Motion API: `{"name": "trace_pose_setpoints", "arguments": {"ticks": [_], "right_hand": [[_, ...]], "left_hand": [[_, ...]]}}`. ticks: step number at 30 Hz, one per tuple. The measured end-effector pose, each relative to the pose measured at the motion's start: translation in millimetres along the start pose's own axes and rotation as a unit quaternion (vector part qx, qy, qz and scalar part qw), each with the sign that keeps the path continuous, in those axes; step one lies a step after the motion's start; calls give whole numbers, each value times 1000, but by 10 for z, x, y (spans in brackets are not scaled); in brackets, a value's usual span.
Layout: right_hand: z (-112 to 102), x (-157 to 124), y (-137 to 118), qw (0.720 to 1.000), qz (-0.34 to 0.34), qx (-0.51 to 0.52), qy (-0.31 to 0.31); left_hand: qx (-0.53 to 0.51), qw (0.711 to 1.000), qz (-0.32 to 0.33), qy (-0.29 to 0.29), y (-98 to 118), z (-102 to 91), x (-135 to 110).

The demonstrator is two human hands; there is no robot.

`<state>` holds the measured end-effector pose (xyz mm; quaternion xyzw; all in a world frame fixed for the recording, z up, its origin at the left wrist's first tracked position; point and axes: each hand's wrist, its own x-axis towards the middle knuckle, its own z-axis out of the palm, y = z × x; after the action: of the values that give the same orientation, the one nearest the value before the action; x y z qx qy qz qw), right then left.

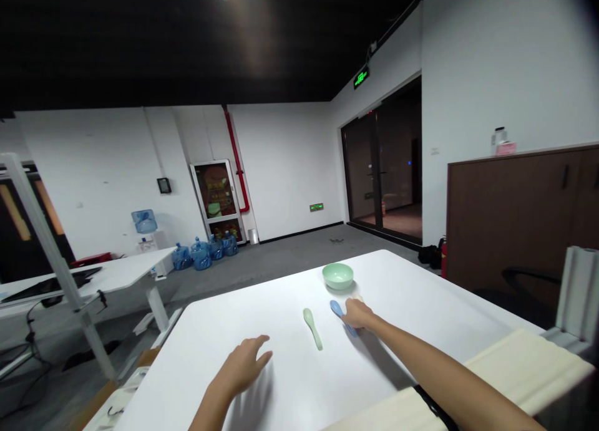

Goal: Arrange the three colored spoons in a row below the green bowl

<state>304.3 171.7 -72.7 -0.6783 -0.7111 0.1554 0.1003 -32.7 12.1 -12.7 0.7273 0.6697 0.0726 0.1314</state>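
Note:
My right hand is closed around the middle of a blue spoon, whose bowl end points away from me and whose handle end shows below the fingers. A light green bowl stands upright just beyond that hand. To the left of the blue spoon, a pale green spoon lies on the white table, its handle toward me. My left hand hovers low over the left part of the table, thumb and fingers apart, with nothing in it. The pale green spoon is the thing nearest to it.
Cream cloth lies along the near right edge of the table. At far right are a grey metal post and a brown cabinet. Another white desk stands at left, with blue water bottles on the floor behind.

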Motion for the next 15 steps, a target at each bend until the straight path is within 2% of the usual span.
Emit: {"name": "trace_pose_setpoints", "arguments": {"ticks": [5, 9, 12, 15], "right_hand": [[-374, -2, 20, 998, -16, -18, 57], [-672, -57, 179, 993, -46, -9, 107], [-731, -139, 383, 988, -86, -11, 127], [-648, -212, 603, 984, -111, -36, 137]], "left_hand": [[1, 1000, -2, 0, -1, 4, -3], [4, 1000, 1, 4, 4, 12, 0], [8, 1000, -2, 6, 1, 17, 5], [8, 1000, -1, 8, 0, 16, 5]]}}
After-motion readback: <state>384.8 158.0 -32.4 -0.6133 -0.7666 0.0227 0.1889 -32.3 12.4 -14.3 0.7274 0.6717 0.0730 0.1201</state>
